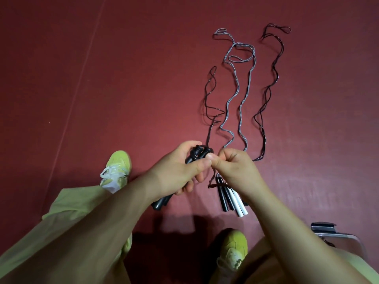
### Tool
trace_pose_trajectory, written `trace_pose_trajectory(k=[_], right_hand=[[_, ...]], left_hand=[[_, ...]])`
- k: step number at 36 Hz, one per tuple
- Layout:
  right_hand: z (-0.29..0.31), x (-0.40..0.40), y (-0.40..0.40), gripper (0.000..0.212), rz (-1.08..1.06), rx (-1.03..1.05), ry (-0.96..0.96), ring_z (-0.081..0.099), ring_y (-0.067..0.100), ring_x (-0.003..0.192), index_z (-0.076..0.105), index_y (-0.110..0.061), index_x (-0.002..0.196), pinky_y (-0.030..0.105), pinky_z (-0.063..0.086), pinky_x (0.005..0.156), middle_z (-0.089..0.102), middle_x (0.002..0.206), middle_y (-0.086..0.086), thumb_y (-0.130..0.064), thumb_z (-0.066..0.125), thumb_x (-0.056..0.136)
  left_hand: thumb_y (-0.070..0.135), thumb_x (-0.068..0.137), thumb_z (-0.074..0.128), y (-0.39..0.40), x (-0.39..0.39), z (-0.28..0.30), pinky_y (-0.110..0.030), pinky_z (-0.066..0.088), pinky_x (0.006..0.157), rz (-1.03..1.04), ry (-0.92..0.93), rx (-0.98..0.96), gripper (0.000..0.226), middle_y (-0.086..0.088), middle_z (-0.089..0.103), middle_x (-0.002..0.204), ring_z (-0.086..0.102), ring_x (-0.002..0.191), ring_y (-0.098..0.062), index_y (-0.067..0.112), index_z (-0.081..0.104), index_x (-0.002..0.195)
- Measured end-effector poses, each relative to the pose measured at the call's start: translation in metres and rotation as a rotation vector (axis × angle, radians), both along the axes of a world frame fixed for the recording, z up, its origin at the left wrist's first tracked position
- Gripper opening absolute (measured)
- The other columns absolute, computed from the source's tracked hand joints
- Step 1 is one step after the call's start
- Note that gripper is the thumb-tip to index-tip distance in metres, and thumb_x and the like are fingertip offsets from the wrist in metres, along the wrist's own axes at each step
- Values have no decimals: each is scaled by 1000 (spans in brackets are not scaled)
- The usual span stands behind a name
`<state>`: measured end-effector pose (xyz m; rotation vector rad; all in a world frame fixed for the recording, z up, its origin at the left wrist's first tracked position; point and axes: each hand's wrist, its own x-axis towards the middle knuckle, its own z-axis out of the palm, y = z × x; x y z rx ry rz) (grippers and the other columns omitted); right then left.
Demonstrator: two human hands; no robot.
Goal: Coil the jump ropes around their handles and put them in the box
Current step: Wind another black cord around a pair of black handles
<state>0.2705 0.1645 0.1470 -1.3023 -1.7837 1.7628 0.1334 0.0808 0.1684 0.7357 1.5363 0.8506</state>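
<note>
The left hand (pixel 180 173) grips a pair of black handles (pixel 162 201), fingers curled round them, with dark rope coils (pixel 200 152) wound on their upper end. The right hand (pixel 235 169) pinches the rope right beside those coils, thumb and fingers closed on it. The loose dark rope (pixel 209 95) trails away from the coils across the red floor (pixel 123 78). Just right of the coils lie a grey rope (pixel 242 83) and another dark rope (pixel 270 83), uncoiled. Their handles (pixel 231 199), black and white, lie below the right hand. A box (pixel 338 234) corner shows far lower right of the coils.
</note>
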Motion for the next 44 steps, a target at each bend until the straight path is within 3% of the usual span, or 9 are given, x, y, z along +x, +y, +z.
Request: trace_pose_trajectory(k=[4,10,14,18,24,29,34,39,44], right_hand=[[2,-1,-2,46,28,43,-33,30,4,42,37,-13,55,14,29,42,35,53,1,-26,68,88],[14,9,8,46,258,-9,-49,37,7,46,45,-15,62,17,33,49,42,48,-11,-45,51,96],[24,24,15,8,505,286,-274,52,5,57,65,-24,87,31,46,61,57,62,-12,-24,59,93],[37,35,12,9,579,444,-185,58,-1,60,69,-26,92,23,44,54,58,70,-23,-24,62,87],[40,42,17,4,546,82,17,55,2,56,66,-28,77,29,49,57,62,63,-13,-24,66,78],[36,44,23,11,631,-153,137,54,4,54,63,-19,72,17,44,53,62,59,-3,-10,65,79],[28,42,27,10,610,-208,249,49,5,53,67,-31,69,17,40,52,57,57,-4,-31,77,69],[19,33,23,35,511,-299,327,42,5,51,63,-28,65,17,34,48,52,57,-7,-53,86,57],[17,23,18,33,316,-336,327,35,4,45,52,-26,55,16,29,44,43,52,-8,-37,82,65]], left_hand=[[32,96,49,1,0,-2,-22,31,41,23,17,-6,6,4,59,67,47,44,-12,31,50,103],[28,97,49,0,-12,-6,-22,30,42,27,49,-46,5,5,59,69,46,48,-11,26,49,102],[24,97,51,0,-17,-9,-24,30,43,16,70,-98,4,3,58,72,45,50,-12,24,48,99],[23,96,51,-1,-10,-10,-24,32,43,-131,91,-123,6,6,58,71,46,49,-11,21,47,101],[21,96,52,-2,9,-8,-26,30,44,-309,10,-174,14,3,54,72,42,49,-12,12,44,104],[23,94,55,-5,27,-2,-22,38,46,-499,21,-126,12,7,56,69,46,50,-10,25,44,94],[17,97,51,-7,37,8,-22,36,47,-581,-130,-91,25,16,52,50,42,48,-7,23,45,73],[19,95,49,-12,40,11,-17,30,41,-488,-415,-58,20,13,53,53,39,43,-1,15,44,76],[37,78,60,-14,35,4,-16,28,38,-241,-609,18,33,5,56,65,40,43,-6,11,43,89]])
